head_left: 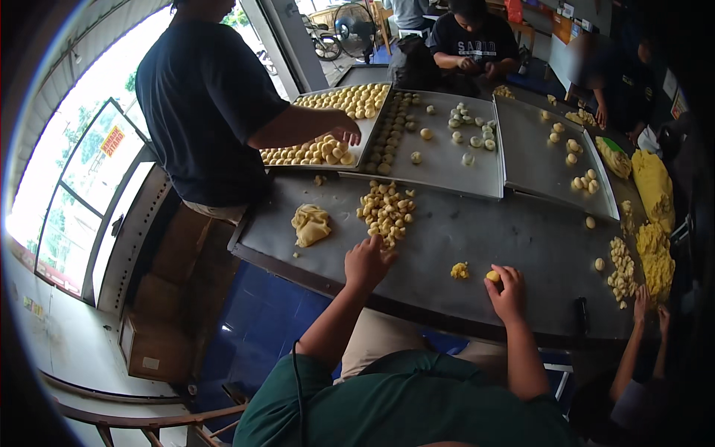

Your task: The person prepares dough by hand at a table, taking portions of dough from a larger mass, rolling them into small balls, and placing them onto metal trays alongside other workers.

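Observation:
My left hand (368,264) reaches to the near edge of a heap of small pale dough pieces (386,208) on the dark metal table. Its fingers are curled together, and whatever lies between them is hidden. My right hand (509,292) rests low over the table with a small yellow ball (492,276) at its fingertips, held between thumb and fingers. Left of that ball is a crumbly yellow lump (459,270). A larger soft piece of pale dough (310,225) lies left of the heap.
Beyond the heap stand trays of round balls (350,100), a tray with scattered balls (447,167) and another tray (532,171). Yellow mass (655,257) and dough pieces (621,272) lie at right, near another person's hands (642,304). A person (212,112) reaches over the left tray.

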Tool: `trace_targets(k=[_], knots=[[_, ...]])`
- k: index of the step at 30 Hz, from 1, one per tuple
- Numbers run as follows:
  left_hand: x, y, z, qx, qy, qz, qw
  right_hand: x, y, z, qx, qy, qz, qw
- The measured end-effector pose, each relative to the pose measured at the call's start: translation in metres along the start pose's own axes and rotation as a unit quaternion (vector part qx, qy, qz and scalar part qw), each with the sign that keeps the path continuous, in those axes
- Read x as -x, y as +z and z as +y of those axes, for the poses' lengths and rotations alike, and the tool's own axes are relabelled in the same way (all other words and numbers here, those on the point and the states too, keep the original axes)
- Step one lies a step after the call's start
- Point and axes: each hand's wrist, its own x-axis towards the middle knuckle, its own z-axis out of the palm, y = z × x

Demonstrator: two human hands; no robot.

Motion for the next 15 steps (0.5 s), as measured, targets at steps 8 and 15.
trace_targets(k=[8,15], knots=[[-0.006,-0.015,-0.004,0.012,-0.049,-0.08,0.996,-0.003,0.004,0.003,-0.002,0.007,0.02,1.0],[-0.019,0.012,-0.041,0.032,0.053,0.06,0.996,-0.004,0.003,0.001,-0.034,0.013,0.009,0.999]])
